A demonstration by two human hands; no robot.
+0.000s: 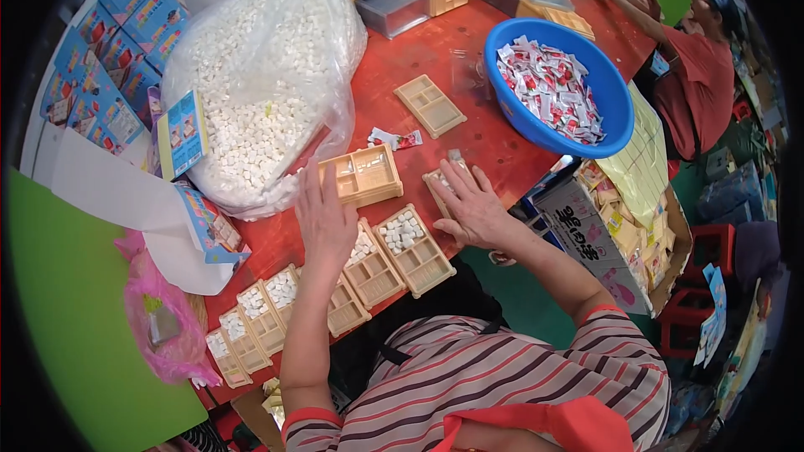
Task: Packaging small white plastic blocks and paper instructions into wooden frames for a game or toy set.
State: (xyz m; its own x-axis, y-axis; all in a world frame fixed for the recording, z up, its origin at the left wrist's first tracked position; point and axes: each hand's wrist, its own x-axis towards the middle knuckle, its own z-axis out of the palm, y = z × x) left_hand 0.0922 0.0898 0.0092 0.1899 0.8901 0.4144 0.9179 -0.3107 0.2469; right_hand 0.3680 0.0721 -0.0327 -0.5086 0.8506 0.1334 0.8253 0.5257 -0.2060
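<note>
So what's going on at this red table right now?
A person in a striped shirt is working over small beige compartment trays on the red table. The left hand rests flat over a tray holding small white pieces, and the right hand presses on another tray. Several trays along the near edge already hold white pieces. A big clear bag of the pieces lies just beyond, a blue basin of wrapped sachets sits to the right, and another person works at the far corner.

Matt beige plastic trays (414,251) are lying on a worn red tabletop (435,50) — a crinkly clear plastic bag (260,75) is gleaming far left — and a glossy blue plastic basin (615,100) is shining far right.
</note>
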